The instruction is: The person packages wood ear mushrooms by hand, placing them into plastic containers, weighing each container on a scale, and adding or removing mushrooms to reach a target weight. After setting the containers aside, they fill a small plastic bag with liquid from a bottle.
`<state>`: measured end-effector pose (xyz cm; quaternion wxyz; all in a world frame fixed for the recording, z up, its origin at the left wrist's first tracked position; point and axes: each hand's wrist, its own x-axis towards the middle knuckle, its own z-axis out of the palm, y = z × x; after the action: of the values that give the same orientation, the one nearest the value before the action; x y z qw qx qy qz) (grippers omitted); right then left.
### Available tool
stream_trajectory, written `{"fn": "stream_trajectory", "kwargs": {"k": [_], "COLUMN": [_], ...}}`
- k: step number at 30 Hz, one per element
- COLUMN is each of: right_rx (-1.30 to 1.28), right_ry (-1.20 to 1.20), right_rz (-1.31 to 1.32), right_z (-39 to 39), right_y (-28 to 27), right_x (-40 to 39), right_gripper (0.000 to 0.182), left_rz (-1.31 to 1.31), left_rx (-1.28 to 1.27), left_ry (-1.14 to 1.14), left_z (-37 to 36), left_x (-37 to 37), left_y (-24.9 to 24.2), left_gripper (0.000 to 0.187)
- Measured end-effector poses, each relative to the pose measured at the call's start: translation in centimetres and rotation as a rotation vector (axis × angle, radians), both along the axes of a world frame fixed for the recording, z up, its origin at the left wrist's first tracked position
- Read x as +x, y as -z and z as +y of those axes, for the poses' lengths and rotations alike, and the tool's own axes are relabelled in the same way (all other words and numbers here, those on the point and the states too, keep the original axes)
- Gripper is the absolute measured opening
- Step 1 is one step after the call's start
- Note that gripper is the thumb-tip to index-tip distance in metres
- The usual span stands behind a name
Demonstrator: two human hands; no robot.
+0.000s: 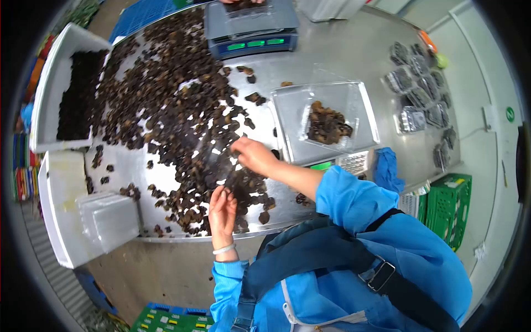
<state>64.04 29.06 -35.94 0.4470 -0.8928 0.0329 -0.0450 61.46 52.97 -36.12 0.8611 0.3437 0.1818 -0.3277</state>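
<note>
A spread of dark brown, mushroom-like pieces (166,77) covers much of the metal table. At the near end of the pile, my left hand (223,213), with a white band at its wrist, has its fingers bent together. My right hand (257,157) reaches across just above the pieces, its fingers closed and pointing down; what either hand holds is too small or hidden to make out. Beside my right hand, a clear plastic box (348,124) with brown pieces (327,123) in it rests on a scale's tray (282,130); part of a green display (322,165) shows below.
Another scale (251,41) stands at the far side, with another person's hands (243,1) above it. White foam boxes (47,110) line the left. Filled clear packs (420,91) sit at right, near a blue cloth (389,170). Green crates (449,207) stand beyond the table edge.
</note>
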Motion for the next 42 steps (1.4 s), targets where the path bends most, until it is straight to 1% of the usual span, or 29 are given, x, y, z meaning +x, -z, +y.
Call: {"fn": "stream_trajectory", "kwargs": {"k": [1, 2, 4, 5, 7, 9, 12, 15, 16, 18, 19, 21, 22, 23, 25, 27, 28, 31, 32, 33, 34, 35, 36, 37, 39, 40, 41, 42], "right_rx": [0.008, 0.011, -0.015, -0.022, 0.057, 0.007, -0.387, -0.521, -0.477, -0.394, -0.356, -0.274, -0.233, -0.232, -0.226, -0.233, -0.238, -0.205, -0.19, -0.175, -0.163, -0.137, -0.111, -0.084, -0.139, -0.167, -0.142, -0.122], "right_ry": [-0.034, -0.019, 0.059, 0.094, 0.302, 0.477, 0.402, 0.272, 0.283, 0.392, 0.442, 0.525, 0.563, 0.564, 0.56, 0.537, 0.527, 0.54, 0.56, 0.581, 0.603, 0.625, 0.645, 0.661, 0.667, 0.668, 0.665, 0.662], "right_rz": [0.04, -0.107, -0.12, -0.123, -0.135, -0.07, -0.041, -0.04, -0.025, -0.13, -0.182, -0.17, -0.161, -0.163, -0.162, -0.155, -0.154, -0.16, -0.152, -0.146, -0.143, -0.143, -0.141, -0.138, -0.181, -0.199, -0.214, -0.233], "right_z": [-0.3, -1.0, -4.3, -6.2, -11.0, -14.6, -19.0, -20.0, -19.9, -19.6, -19.5, -18.8, -18.4, -18.1, -17.5, -17.0, -17.0, -17.2, -17.3, -17.7, -18.2, -18.4, -18.6, -18.8, -19.2, -19.4, -19.6, -20.0], "right_y": [-1.2, -2.6, -7.0, -8.2, -8.0, -10.5, -8.5, -7.9, -8.4, -9.2, -9.4, -9.3, -9.1, -8.9, -8.4, -8.5, -8.6, -8.9, -8.7, -8.4, -8.1, -7.7, -7.4, -7.1, -6.9, -7.0, -7.1, -7.4], "right_x": [-0.9, -2.4, -5.1, -6.9, -10.0, -12.9, -15.7, -17.2, -17.7, -19.0, -19.7, -21.4, -22.1, -22.5, -23.2, -23.5, -23.7, -24.4, -24.8, -25.3, -25.5, -25.7, -25.9, -25.8, -24.7, -23.9, -22.8, -21.3], "right_gripper": [0.027, 0.028, 0.029, 0.029, 0.034, 0.035, 0.036, 0.037, 0.036, 0.031, 0.029, 0.024, 0.022, 0.021, 0.018, 0.018, 0.018, 0.018, 0.018, 0.018, 0.017, 0.017, 0.016, 0.016, 0.014, 0.014, 0.014, 0.015], "left_rz": [0.019, 0.02, 0.007, 0.011, -0.014, -0.03, -0.106, -0.129, -0.161, -0.211, -0.263, -0.424, -0.513, -0.619, -1.102, -1.574, -1.626, -1.584, -1.497, -1.478, -1.369, -1.163, -1.084, -0.947, -0.93, -0.985, -1.013, -0.993], "left_rx": [0.062, 0.088, 0.119, 0.146, 0.208, 0.213, 0.224, 0.229, 0.231, 0.231, 0.226, 0.439, 0.478, 0.608, 0.654, 0.87, 0.902, 0.907, 0.927, 0.961, 0.979, 0.96, 1.009, 0.974, 0.987, 0.971, 0.995, 0.96], "left_ry": [-0.008, 0.002, 0.029, 0.041, 0.082, 0.12, 0.209, 0.287, 0.304, 0.307, 0.347, 0.43, 0.463, 0.545, 0.481, 0.522, 0.605, 0.542, 0.466, 0.42, 0.388, 0.355, 0.362, 0.315, 0.31, 0.306, 0.327, 0.348], "left_z": [-0.1, -0.3, -0.9, -1.4, -2.8, -4.5, -7.7, -11.1, -12.3, -15.1, -16.3, -19.3, -20.9, -22.3, -25.7, -27.7, -27.9, -26.2, -24.7, -23.0, -20.8, -18.7, -16.9, -16.3, -15.7, -16.0, -16.7, -18.0], "left_x": [0.0, 0.2, 0.8, 1.1, 1.8, 2.4, 2.9, 2.5, 2.3, 1.6, 1.6, 1.2, 1.1, 1.1, 0.8, 0.4, 0.1, 0.9, 1.2, 2.3, 3.7, 4.8, 5.9, 6.0, 7.0, 7.5, 7.8, 7.8], "left_y": [0.4, 0.8, 0.8, 0.5, -0.4, -1.1, -1.3, -3.8, -4.6, -7.0, -7.3, -8.9, -9.1, -9.7, -8.3, -7.7, -7.8, -7.5, -7.7, -7.2, -5.6, -4.0, -3.4, -4.5, -5.8, -6.0, -6.2, -6.8], "left_gripper": [0.024, 0.023, 0.019, 0.019, 0.019, 0.018, 0.021, 0.028, 0.029, 0.032, 0.032, 0.032, 0.032, 0.03, 0.032, 0.035, 0.037, 0.036, 0.033, 0.028, 0.024, 0.021, 0.018, 0.016, 0.016, 0.017, 0.018, 0.018]}}
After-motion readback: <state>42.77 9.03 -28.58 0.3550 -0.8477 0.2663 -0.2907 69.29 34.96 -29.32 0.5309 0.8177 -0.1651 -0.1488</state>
